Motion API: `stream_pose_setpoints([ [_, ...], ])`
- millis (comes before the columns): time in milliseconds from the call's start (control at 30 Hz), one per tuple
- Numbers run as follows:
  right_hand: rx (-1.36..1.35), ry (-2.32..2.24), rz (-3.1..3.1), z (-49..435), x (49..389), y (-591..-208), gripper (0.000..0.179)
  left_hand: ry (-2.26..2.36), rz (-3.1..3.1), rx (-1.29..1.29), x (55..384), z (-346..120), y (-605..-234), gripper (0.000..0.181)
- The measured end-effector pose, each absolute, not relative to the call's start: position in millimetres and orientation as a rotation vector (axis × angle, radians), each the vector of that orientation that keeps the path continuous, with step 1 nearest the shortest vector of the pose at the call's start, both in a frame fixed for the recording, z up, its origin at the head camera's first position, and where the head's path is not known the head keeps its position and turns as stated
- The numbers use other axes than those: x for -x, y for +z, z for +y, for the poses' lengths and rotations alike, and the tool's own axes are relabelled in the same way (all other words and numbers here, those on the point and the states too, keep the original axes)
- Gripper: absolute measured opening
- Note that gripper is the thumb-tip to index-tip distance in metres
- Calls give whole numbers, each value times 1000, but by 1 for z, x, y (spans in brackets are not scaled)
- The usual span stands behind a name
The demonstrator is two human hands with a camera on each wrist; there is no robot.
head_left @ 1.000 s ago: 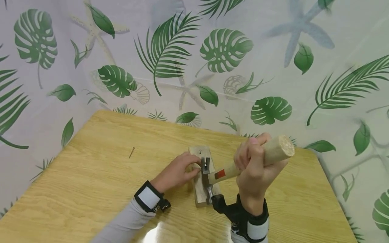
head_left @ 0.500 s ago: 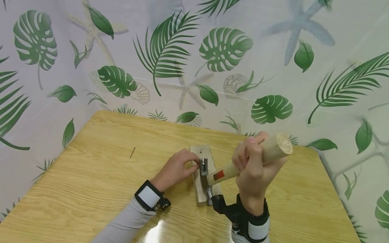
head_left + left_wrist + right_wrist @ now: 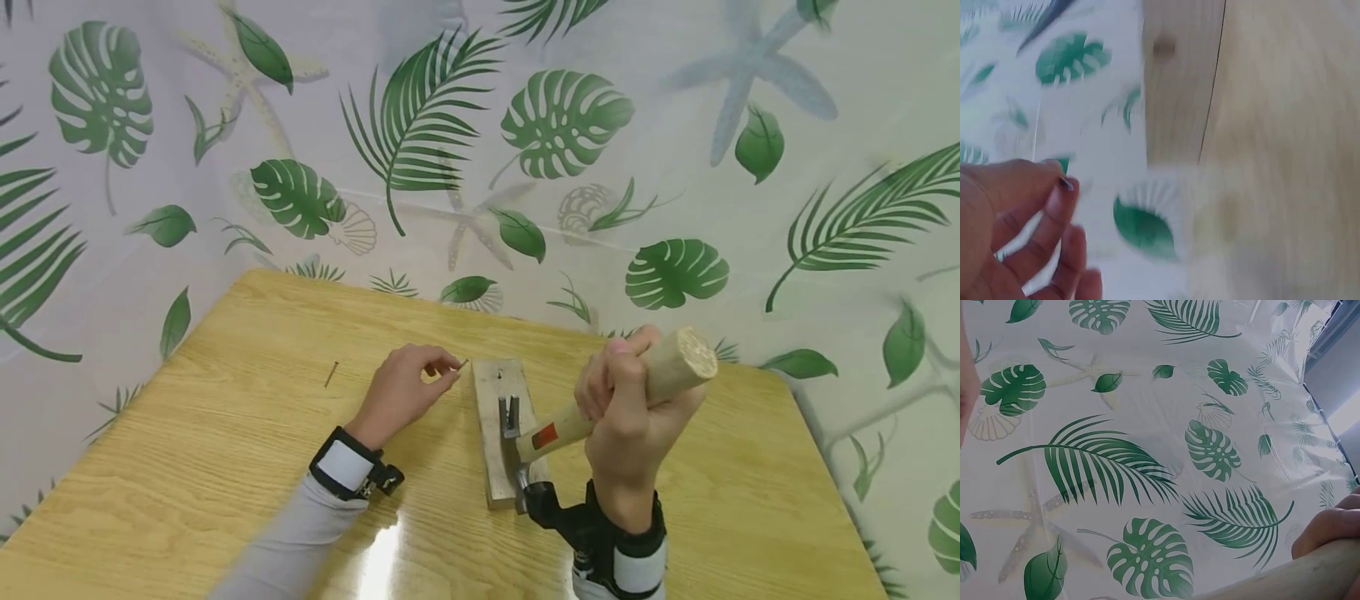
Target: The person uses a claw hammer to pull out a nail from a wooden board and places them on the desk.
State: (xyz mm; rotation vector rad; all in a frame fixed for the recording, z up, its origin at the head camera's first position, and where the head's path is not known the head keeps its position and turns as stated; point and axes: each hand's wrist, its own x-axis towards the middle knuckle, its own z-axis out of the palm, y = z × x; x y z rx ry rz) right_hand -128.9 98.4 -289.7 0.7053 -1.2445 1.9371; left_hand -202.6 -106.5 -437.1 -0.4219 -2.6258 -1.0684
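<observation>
My left hand (image 3: 402,389) pinches a nail (image 3: 463,364) between thumb and fingertips, just left of the wooden block's far end. In the left wrist view, a short dark bit of the nail (image 3: 1067,184) shows at the fingertips of the left hand (image 3: 1019,225). My right hand (image 3: 637,408) grips the wooden handle of a claw hammer (image 3: 546,433). The hammer's head lies along the wooden block (image 3: 492,458), claw pointing away from me. Only part of the handle (image 3: 1285,575) and some fingers (image 3: 1329,530) appear in the right wrist view.
Another nail (image 3: 331,374) lies on the wood-grain table (image 3: 225,433) to the left. Near the block's far end is a small dark mark (image 3: 500,374). Behind the table hangs a leaf-patterned sheet (image 3: 450,150).
My left hand has moved away from the hammer's claw, left and toward the far side, with a nail in its fingertips. The right hand and hammer have barely moved.
</observation>
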Motion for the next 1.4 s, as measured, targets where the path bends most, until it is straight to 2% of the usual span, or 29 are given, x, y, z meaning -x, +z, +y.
stream_pose_setpoints([
  [300,-677,1906,-1248,95,135,-294,31,-851,-2825,-69,212,-177,-436,16],
  [533,-657,1906,-1252,98,139,-297,28,-715,-2947,-252,215,-199,-445,11],
  [733,-646,1912,-1267,100,139,-298,28,-662,-2963,-296,215,-199,-451,45],
  [867,-654,1915,-1272,101,139,-297,27,-637,-2975,-318,215,-197,-452,54],
  [1067,-662,1908,-1275,101,140,-296,28,-579,-2988,-322,216,-198,-451,49],
  [1167,-651,1912,-1263,100,138,-297,29,-573,-2934,-248,215,-195,-449,32],
  [1267,-649,1905,-1236,98,137,-297,30,-658,-2861,-95,215,-182,-445,17],
  [1400,-658,1873,-1223,97,137,-296,29,-811,-2813,221,215,-151,-443,22],
])
